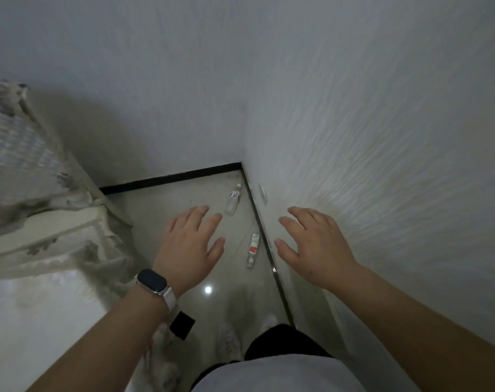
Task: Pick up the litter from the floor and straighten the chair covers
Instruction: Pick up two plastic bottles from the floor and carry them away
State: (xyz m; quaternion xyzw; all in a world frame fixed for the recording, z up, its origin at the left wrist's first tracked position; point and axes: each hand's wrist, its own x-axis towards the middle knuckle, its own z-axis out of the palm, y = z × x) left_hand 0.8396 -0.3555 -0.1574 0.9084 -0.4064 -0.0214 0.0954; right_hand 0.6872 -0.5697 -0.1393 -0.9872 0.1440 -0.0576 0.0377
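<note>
A person stands over the floor (155, 205) corner, both hands out and holding nothing, the litter not yet lifted. The step in hand looks to be the pickup. It is best done by bending low and taking the near bottle (253, 248) round its middle with the right hand (315, 244), then the far bottle (233, 200); round plastic may roll along the skirting (281, 292) if nudged. The left hand (191, 244), fingers spread and relaxed, hovers above bare tile; the right, likewise spread, hangs over the floor's right edge. Both bottles lie flat between the hands in view, well below them, the far one nearer the corner. A covered chair (36, 171) stands at the left edge.
</note>
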